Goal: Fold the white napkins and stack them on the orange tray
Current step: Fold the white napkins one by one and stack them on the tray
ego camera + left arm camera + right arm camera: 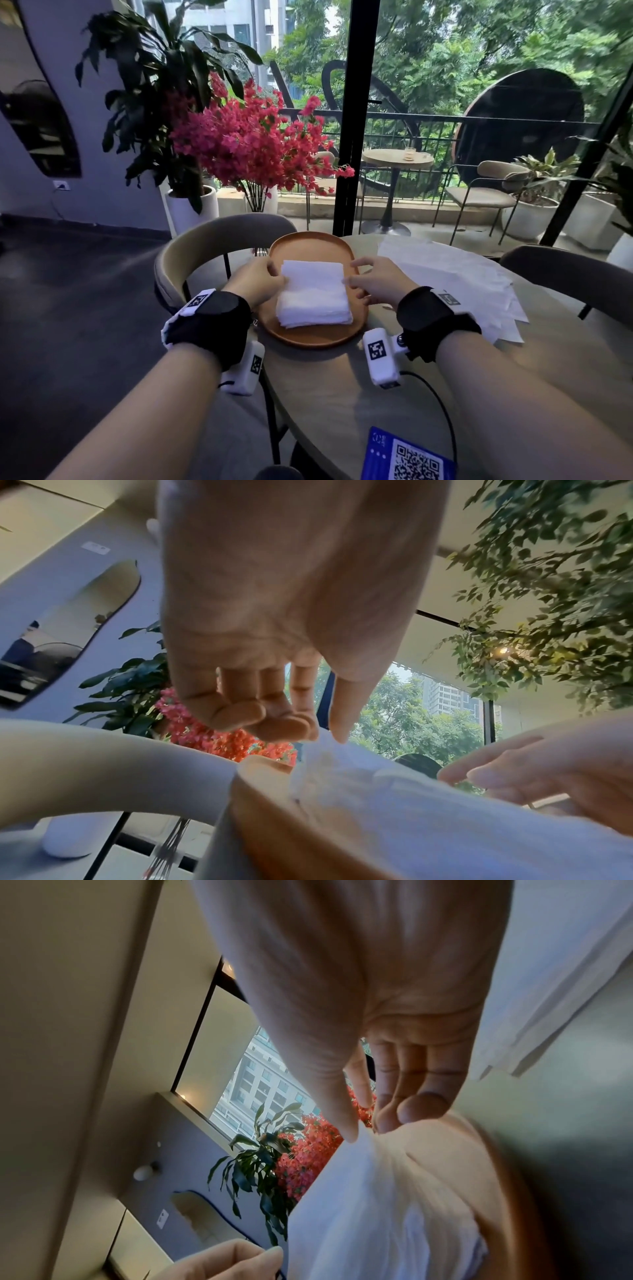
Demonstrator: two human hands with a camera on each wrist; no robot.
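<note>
A stack of folded white napkins lies on the oval orange tray in the head view. My left hand pinches the left edge of the top napkin, and my right hand pinches its right edge. The left wrist view shows thumb and curled fingers of the left hand meeting on a raised fold of napkin above the tray. Seen from the right wrist, the right hand nips a peak of the napkin the same way.
A loose pile of unfolded white napkins spreads over the round table right of the tray. A blue QR card lies at the near edge. Chairs stand at the far left and right of the table.
</note>
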